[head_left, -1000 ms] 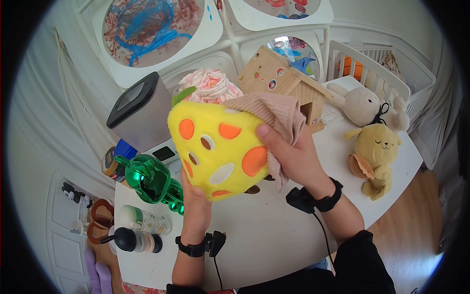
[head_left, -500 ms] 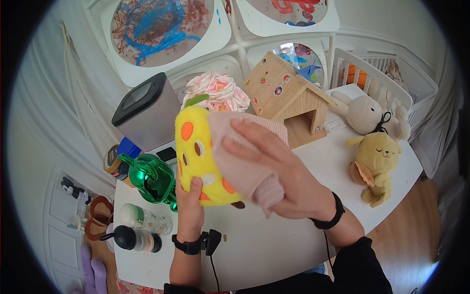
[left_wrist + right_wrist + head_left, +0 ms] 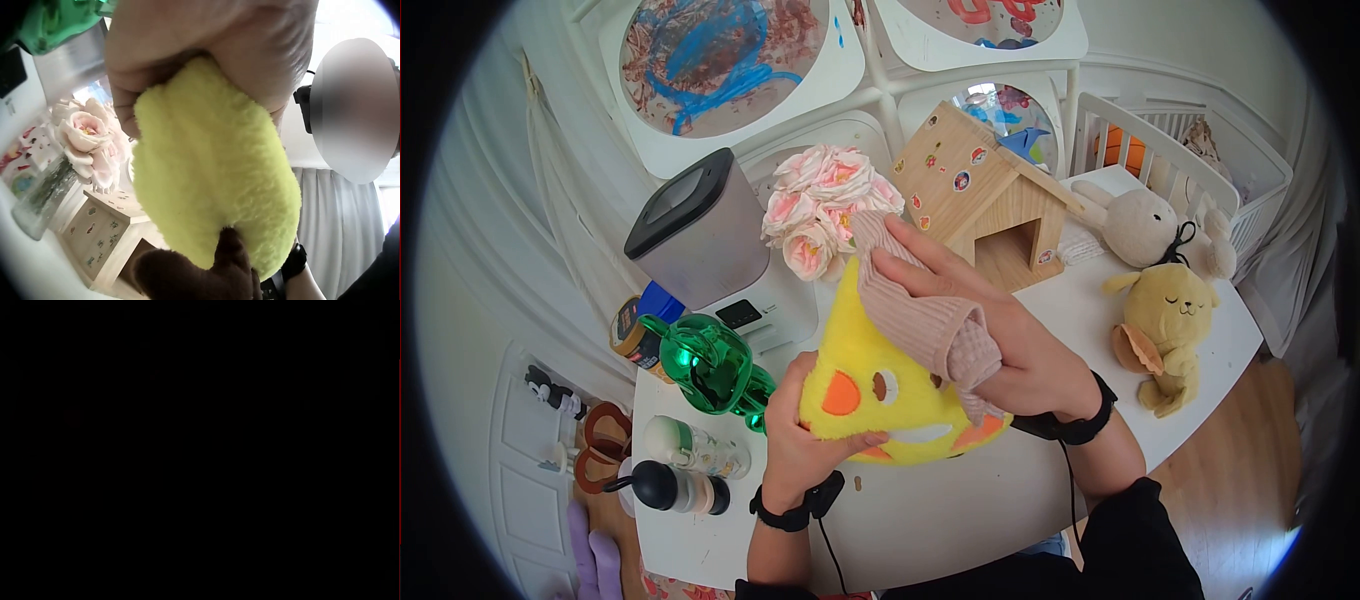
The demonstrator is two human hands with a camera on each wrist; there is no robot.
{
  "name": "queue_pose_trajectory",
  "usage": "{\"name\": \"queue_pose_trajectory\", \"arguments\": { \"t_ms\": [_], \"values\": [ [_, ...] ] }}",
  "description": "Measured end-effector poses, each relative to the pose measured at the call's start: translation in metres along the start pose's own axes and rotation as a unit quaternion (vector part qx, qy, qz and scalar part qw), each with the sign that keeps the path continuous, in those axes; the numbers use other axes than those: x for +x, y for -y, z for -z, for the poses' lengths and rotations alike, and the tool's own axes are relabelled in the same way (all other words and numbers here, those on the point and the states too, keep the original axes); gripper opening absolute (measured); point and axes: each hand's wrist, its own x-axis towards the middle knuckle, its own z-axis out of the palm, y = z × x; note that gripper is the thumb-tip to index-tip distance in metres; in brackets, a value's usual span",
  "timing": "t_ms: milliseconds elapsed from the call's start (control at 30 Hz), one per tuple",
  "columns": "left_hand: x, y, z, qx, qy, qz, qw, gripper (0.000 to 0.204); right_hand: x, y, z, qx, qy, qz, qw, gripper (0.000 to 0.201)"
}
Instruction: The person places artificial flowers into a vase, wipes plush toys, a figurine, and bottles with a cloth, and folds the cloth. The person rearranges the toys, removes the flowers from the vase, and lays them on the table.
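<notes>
A yellow plush toy [image 3: 905,415] with orange and white patches is held up over the table, tilted. My left hand [image 3: 800,435] grips its lower left part, thumb across the front. A ribbed pink cloth [image 3: 910,310] covers the toy's upper right side. My right hand [image 3: 1020,345] holds the cloth bunched and presses it on the plush, its thumb hidden. In the left wrist view, the toy's plain yellow back [image 3: 212,169] shows, with a brown plush part [image 3: 181,272] below. The right wrist view is black.
Left on the table [image 3: 880,530] stand a shiny green figure [image 3: 710,365], two bottles [image 3: 695,450] and a grey-topped appliance [image 3: 700,235]. Behind are pink flowers [image 3: 810,215] and a wooden house [image 3: 970,190]. A tan plush dog [image 3: 1170,320] and pale plush rabbit [image 3: 1135,225] sit right.
The toy has turned, its top end now leaning away under the cloth. My right hand has spread the cloth from the toy's right side over its upper edge. My left hand keeps its hold.
</notes>
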Motion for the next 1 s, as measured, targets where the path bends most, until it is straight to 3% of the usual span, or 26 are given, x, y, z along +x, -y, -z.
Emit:
{"name": "queue_pose_trajectory", "arguments": {
  "t_ms": [33,167,233,267,333,400,500,733,800,833,900,933,1000],
  "values": [
    [0.000,0.001,-0.001,-0.001,0.000,0.000,1.000,0.079,0.000,0.000,0.001,0.037,0.004,-0.007,0.999,0.082],
    [0.001,0.005,-0.002,-0.052,-0.135,0.019,0.989,0.071,0.000,0.001,-0.008,-0.016,0.008,-0.010,1.000,0.086],
    [0.005,0.000,-0.001,-0.065,-0.211,0.025,0.975,0.059,0.001,0.004,-0.017,-0.118,0.054,0.018,0.991,0.088],
    [0.008,0.001,0.000,-0.064,-0.212,0.026,0.975,0.059,0.001,0.008,-0.026,-0.116,0.055,0.018,0.992,0.088],
    [0.011,0.007,0.004,-0.014,-0.271,0.066,0.960,0.050,-0.001,0.021,-0.051,-0.238,0.126,0.004,0.963,0.090],
    [0.009,0.014,0.004,-0.022,-0.266,0.051,0.962,0.041,-0.006,0.020,-0.075,-0.234,0.119,0.021,0.965,0.087],
    [0.010,0.009,-0.005,-0.164,-0.270,0.102,0.943,0.041,-0.009,0.020,-0.091,-0.216,0.099,0.055,0.970,0.082],
    [0.002,0.006,-0.016,-0.038,-0.262,0.011,0.964,0.053,0.004,0.004,-0.043,-0.270,0.006,-0.006,0.963,0.082],
    [-0.003,0.008,-0.017,-0.039,-0.199,-0.021,0.979,0.059,0.003,-0.014,-0.027,-0.170,-0.085,-0.051,0.980,0.080],
    [-0.002,0.002,-0.022,-0.040,-0.193,-0.029,0.980,0.061,0.002,-0.019,-0.024,-0.170,-0.085,-0.051,0.980,0.080],
    [0.000,-0.003,-0.026,-0.031,-0.185,-0.016,0.982,0.060,0.001,-0.024,-0.020,-0.018,-0.122,-0.079,0.989,0.080],
    [0.000,-0.004,-0.028,-0.022,-0.176,-0.002,0.984,0.059,0.001,-0.019,-0.022,-0.019,-0.122,-0.081,0.989,0.080],
    [0.001,-0.001,-0.025,-0.019,-0.162,0.004,0.987,0.055,0.001,0.002,-0.039,-0.219,-0.057,-0.044,0.973,0.083]
  ]
}}
